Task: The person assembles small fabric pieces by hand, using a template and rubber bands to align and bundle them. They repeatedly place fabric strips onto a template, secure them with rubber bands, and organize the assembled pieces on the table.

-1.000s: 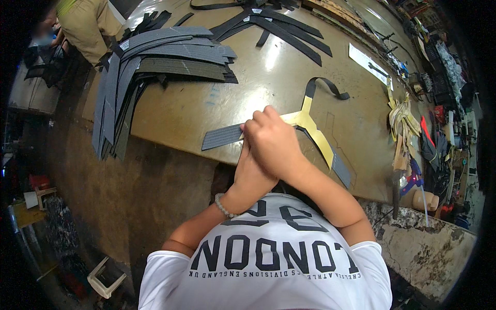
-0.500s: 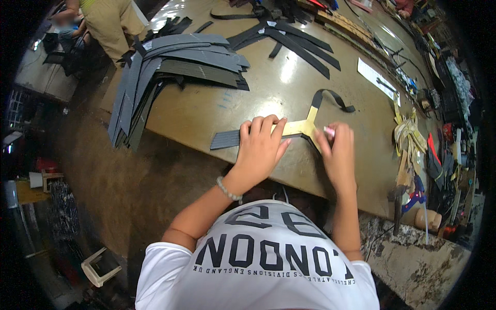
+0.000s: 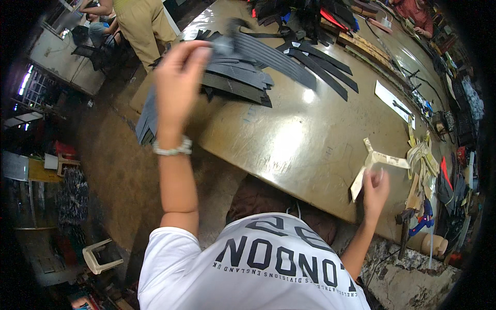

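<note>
My left hand (image 3: 181, 82) is raised over the pile of grey strap pieces (image 3: 232, 77) at the left of the table. Its fingers pinch one end of a ribbed, dark grey strap piece (image 3: 281, 62), blurred by motion, which slants off to the right. On the right, my right hand (image 3: 375, 191) has its fingers closed at the lower edge of a pale yellow, Y-shaped template (image 3: 376, 159). A small whitish stick, like chalk, shows between those fingers, partly blurred. The template's three arms point up, right and down-left.
More black straps (image 3: 328, 67) lie farther back on the brown table (image 3: 248, 139). A bundle of yellowish strips (image 3: 423, 155) hangs at the right edge, near a white sheet (image 3: 390, 101) and wooden bars (image 3: 369, 46). Other people are at the far left and far right.
My left hand has left the template and moved up-left to the strap pile, with a strap in it. My right hand and the template have shifted right, off the marked strap.
</note>
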The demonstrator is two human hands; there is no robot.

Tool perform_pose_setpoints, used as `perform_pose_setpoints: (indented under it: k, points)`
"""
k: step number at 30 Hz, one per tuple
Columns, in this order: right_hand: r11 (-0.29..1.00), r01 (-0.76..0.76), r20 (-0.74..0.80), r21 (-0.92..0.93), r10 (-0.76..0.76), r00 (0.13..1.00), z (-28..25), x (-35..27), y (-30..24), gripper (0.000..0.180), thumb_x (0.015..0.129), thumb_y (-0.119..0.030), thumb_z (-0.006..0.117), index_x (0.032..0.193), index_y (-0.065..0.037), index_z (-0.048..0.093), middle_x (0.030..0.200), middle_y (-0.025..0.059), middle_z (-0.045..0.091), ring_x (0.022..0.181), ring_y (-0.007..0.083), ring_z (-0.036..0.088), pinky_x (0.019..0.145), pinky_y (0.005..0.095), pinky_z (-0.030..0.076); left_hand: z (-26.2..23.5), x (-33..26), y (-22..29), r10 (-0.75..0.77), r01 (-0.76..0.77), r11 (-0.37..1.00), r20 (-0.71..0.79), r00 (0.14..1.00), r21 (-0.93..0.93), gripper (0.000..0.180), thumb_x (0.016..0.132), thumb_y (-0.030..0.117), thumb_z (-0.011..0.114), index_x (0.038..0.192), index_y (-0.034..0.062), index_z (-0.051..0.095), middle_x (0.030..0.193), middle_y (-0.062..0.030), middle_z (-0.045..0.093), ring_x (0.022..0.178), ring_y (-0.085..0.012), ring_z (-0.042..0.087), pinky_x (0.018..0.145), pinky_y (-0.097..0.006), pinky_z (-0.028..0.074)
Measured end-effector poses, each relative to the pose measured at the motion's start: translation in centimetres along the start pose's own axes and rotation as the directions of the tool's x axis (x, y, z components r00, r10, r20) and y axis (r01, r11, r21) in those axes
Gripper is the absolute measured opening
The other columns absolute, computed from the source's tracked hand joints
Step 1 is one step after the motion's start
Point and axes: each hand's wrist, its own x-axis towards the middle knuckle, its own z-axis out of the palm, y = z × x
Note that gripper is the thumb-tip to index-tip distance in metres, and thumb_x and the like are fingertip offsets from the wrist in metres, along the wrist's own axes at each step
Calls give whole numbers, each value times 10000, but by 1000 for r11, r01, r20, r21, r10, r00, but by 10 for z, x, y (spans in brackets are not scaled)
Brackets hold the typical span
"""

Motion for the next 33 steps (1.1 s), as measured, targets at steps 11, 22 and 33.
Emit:
perform_pose_setpoints:
  k: [11, 22, 33]
  points:
    - [926, 243, 149, -291, -207, 967, -2, 8, -44, 247, 896, -185, 703, 888, 6, 546, 758, 111, 552, 664, 181, 496, 612, 322, 439, -14, 3, -100, -11, 133, 888, -269, 963, 440, 248, 971, 207, 554, 1026, -3, 674, 1018, -133, 675, 953, -229, 634, 882, -357, 474]
    - [866, 319, 272, -386, -223, 936, -36, 21, -24, 295, 886, -60, 628, 1164, -2, 546, 1075, 197, 584, 1005, 358, 590, 869, 394, 480, 221, 53, -90, 71, -195, 932, 374, 925, 305, 303, 853, 210, 643, 1095, 29, 624, 936, -212, 689, 891, -396, 654, 827, -455, 514]
    - [915, 387, 423, -116, -307, 853, -3, -25, -37, 270, 820, -19, 666, 1043, 4, 515, 972, 161, 529, 881, 322, 519, 801, 390, 441, 241, 78, -82, 72, -191, 959, 471, 879, 210, 246, 818, 117, 651, 1049, 54, 708, 910, -208, 698, 891, -370, 674, 834, -457, 523]
